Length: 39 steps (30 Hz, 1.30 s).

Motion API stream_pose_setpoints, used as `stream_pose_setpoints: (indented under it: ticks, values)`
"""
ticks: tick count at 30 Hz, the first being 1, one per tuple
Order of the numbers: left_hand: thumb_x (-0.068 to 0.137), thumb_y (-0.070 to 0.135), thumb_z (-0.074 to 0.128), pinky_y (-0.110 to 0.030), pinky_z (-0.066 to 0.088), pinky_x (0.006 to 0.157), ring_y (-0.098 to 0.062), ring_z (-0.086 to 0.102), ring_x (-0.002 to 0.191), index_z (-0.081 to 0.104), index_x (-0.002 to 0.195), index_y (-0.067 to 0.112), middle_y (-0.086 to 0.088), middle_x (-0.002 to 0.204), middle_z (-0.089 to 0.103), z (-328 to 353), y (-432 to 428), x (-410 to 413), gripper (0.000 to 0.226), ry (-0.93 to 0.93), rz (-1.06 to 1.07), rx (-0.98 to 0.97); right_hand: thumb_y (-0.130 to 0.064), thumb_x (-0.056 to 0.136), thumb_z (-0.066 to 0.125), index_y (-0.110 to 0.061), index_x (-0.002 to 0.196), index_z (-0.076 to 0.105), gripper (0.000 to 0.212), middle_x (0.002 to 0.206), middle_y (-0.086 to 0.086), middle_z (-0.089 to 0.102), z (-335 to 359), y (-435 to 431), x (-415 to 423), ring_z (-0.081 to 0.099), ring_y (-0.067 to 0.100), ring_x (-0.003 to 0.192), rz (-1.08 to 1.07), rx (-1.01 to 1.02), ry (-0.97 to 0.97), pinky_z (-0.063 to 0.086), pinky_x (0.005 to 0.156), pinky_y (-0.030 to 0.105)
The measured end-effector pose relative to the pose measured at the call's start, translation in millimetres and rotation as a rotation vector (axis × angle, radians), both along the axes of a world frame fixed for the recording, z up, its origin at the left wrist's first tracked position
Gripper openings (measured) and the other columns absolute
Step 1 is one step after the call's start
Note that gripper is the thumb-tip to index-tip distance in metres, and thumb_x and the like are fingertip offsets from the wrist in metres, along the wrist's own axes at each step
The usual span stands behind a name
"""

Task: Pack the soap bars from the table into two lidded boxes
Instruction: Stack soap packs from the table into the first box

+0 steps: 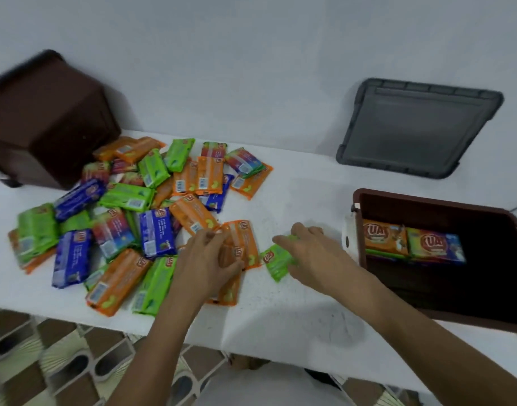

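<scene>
A heap of wrapped soap bars (128, 212) in orange, green, blue and multicolour covers the left half of the white table (295, 312). My left hand (207, 259) lies on an orange soap bar (242, 238) at the heap's near right edge, fingers curled around it. My right hand (307, 250) grips a green soap bar (276, 260) just to the right of the heap. An open brown box (439, 306) at the right holds several bars (412, 241) laid flat against its left side.
A second brown box (46, 118) stands at the table's back left, tilted beside the heap. A grey lid (418, 127) leans against the white wall at the back right. Patterned floor tiles show below the table's front edge.
</scene>
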<state>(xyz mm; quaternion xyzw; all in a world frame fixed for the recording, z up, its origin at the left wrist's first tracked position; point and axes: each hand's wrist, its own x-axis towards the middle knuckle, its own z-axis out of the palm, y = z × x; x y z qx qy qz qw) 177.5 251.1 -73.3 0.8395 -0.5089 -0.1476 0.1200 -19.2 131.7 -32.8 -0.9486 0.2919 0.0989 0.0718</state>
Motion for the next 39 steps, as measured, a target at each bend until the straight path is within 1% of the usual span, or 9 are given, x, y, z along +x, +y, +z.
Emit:
stream_pose_setpoints:
  ticks: [3,7,11,18,22,24,29,34,39]
  values:
    - [0.075,0.073,0.056,-0.036,0.05,0.088,-0.02,0.045,0.121,0.04,0.138,0.034,0.002,0.138,0.039,-5.9,2.2,0.0,0.075,-0.019,-0.044,0.026,-0.017,0.088,0.057,-0.029,0.141,0.036,0.059,0.14,0.013,0.041,-21.0,-5.1,13.3,0.04,0.037,0.124,0.067,-0.086,0.142,0.041,0.1,0.047]
    - [0.072,0.079,0.053,-0.036,0.047,0.088,-0.022,0.039,0.123,0.043,0.133,0.033,0.001,0.136,0.038,-17.5,2.2,-5.0,0.078,-0.092,-0.039,0.024,-0.007,0.09,0.058,-0.035,0.148,0.025,0.072,0.152,0.011,0.03,-28.2,-11.1,18.6,0.018,0.037,0.144,0.058,-0.024,0.26,0.023,0.115,0.05]
    - [0.074,0.07,0.06,-0.036,0.044,0.091,-0.023,0.034,0.124,0.045,0.134,0.031,0.0,0.136,0.037,-25.2,2.2,-6.9,0.072,-0.039,-0.03,-0.027,-0.008,0.088,0.061,-0.037,0.146,0.026,0.074,0.143,0.011,0.038,-30.2,-12.9,20.0,0.024,0.036,0.139,0.065,0.054,0.23,0.031,0.11,0.052]
    - [0.078,0.047,0.072,-0.033,0.038,0.101,-0.018,0.034,0.13,0.05,0.132,0.036,0.003,0.136,0.037,-17.5,6.2,3.5,0.059,0.333,0.017,-0.122,-0.031,0.094,0.051,-0.043,0.141,0.033,0.052,0.112,0.01,0.052,-20.8,-18.5,13.3,0.046,0.025,0.106,0.035,0.28,0.053,0.044,0.087,0.039]
    - [0.08,0.04,0.074,-0.021,0.047,0.079,-0.004,0.051,0.106,0.05,0.123,0.044,0.02,0.113,0.048,0.1,-0.5,14.4,0.05,0.621,0.105,-0.161,-0.027,0.1,0.044,-0.038,0.133,0.041,0.035,0.104,0.007,0.064,-4.3,-22.4,13.0,0.059,0.02,0.085,0.017,0.351,-0.026,0.051,0.077,0.04]
    - [0.081,0.034,0.075,-0.019,0.048,0.072,-0.001,0.057,0.101,0.054,0.117,0.041,0.021,0.108,0.056,9.7,-4.4,18.5,0.042,0.843,0.177,-0.222,-0.027,0.102,0.042,-0.037,0.136,0.04,0.036,0.112,0.005,0.065,9.2,-22.9,11.8,0.061,0.02,0.086,-0.025,0.365,-0.07,0.052,0.078,0.039]
    - [0.082,0.019,0.073,-0.043,0.055,0.09,-0.022,0.064,0.109,0.064,0.11,0.037,-0.003,0.119,0.062,30.9,-12.2,20.0,0.034,1.249,0.305,-0.346,-0.028,0.098,0.052,-0.041,0.136,0.045,0.04,0.13,-0.004,0.06,40.5,-25.1,-1.2,0.067,0.016,0.098,-0.154,0.38,-0.306,0.06,0.076,0.029]
    - [0.07,0.016,0.084,-0.046,0.056,0.088,-0.022,0.069,0.099,0.064,0.108,0.028,-0.008,0.119,0.059,53.2,-20.7,11.4,0.045,1.313,0.229,-0.439,-0.02,0.094,0.06,-0.035,0.121,0.057,0.031,0.114,-0.021,0.062,61.2,-38.5,-31.4,0.065,-0.002,0.097,-0.202,0.432,-0.646,0.053,0.07,0.011]
    - [0.069,0.001,0.075,-0.039,0.056,0.083,-0.022,0.067,0.093,0.062,0.105,0.021,-0.002,0.102,0.066,63.2,-36.6,-11.1,0.044,1.395,0.097,-0.552,-0.015,0.091,0.064,-0.032,0.117,0.062,0.031,0.115,-0.018,0.064,68.8,-52.4,-69.7,0.064,0.002,0.104,-0.3,0.482,-0.844,0.054,0.075,0.016]
